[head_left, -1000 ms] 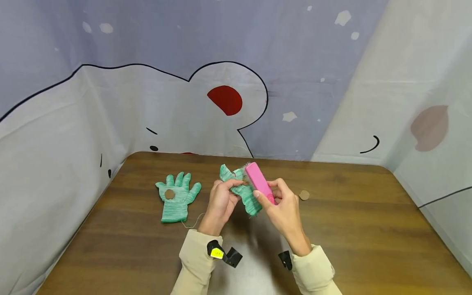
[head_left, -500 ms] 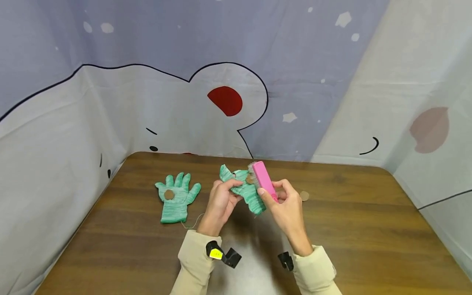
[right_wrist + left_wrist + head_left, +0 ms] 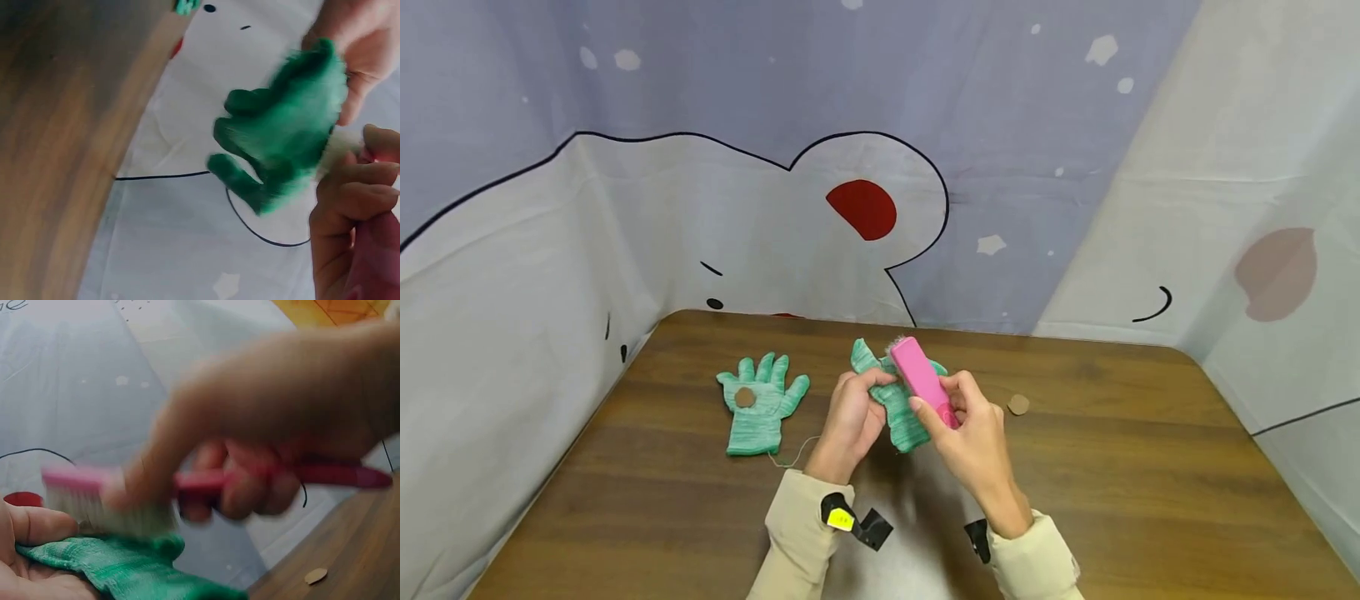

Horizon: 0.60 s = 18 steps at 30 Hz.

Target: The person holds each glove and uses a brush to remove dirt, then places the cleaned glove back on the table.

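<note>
My left hand [image 3: 854, 417] pinches a small green knitted glove [image 3: 904, 421] between thumb and fingers, held up over the table. In the right wrist view the glove [image 3: 290, 128] shows its back and hanging fingers. My right hand [image 3: 976, 433] grips a pink brush [image 3: 919, 375] by its handle. The brush's pale bristles [image 3: 112, 509] press against the glove's upper face in the left wrist view, right beside my left thumb. Motion blurs the brush and right hand there. The brush head hides part of the glove in the head view.
A second green glove [image 3: 758, 421] lies flat on the wooden table [image 3: 1120, 492] at the left, a brown disc [image 3: 745, 397] on its palm and a loose thread [image 3: 796, 454] at its cuff. Another brown disc [image 3: 1018, 405] lies at the right. A printed cloth [image 3: 1015, 167] hangs behind.
The brush moved right across the held glove, then back left and slightly down. The held glove's cuff swung right, then back left and lower. The left hand stays nearly in place.
</note>
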Each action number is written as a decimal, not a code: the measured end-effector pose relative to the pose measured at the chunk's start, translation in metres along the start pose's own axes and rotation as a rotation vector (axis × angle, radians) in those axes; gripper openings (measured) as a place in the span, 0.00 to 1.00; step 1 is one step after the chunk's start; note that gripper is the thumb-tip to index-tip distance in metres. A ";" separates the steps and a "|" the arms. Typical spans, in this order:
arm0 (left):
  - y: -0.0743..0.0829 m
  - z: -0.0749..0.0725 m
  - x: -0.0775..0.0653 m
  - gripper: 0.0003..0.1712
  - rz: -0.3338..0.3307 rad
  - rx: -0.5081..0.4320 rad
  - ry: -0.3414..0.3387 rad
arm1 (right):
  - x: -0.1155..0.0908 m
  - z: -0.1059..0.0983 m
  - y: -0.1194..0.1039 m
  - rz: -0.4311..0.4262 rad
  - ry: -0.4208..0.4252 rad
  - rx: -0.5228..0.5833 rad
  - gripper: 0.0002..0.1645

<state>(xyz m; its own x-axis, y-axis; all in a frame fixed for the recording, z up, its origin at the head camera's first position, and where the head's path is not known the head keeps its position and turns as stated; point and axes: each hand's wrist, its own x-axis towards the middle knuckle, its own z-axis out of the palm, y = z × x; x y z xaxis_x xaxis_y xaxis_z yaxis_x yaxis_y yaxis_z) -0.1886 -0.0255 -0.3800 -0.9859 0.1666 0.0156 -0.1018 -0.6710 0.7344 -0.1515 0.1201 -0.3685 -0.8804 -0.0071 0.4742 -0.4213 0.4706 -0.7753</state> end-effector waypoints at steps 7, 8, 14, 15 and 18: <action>0.001 -0.001 0.001 0.12 0.019 -0.030 0.042 | 0.005 -0.001 0.008 0.182 -0.024 0.101 0.19; 0.001 0.000 0.001 0.12 0.023 -0.033 0.041 | 0.007 -0.002 0.009 0.216 -0.025 0.131 0.19; 0.002 0.001 0.000 0.09 0.046 -0.080 0.045 | 0.011 -0.010 0.012 0.353 -0.078 0.316 0.19; 0.002 0.001 0.000 0.09 0.045 -0.086 0.050 | 0.010 -0.011 0.013 0.363 -0.094 0.346 0.19; 0.002 -0.001 0.000 0.08 0.036 -0.096 0.060 | 0.009 -0.011 0.016 0.395 -0.123 0.424 0.20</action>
<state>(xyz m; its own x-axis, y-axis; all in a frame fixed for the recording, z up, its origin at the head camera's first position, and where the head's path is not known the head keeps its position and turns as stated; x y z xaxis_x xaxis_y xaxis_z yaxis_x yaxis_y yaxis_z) -0.1887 -0.0273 -0.3794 -0.9950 0.0996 -0.0020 -0.0756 -0.7422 0.6659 -0.1636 0.1374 -0.3723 -0.9964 -0.0171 0.0834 -0.0843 0.0646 -0.9943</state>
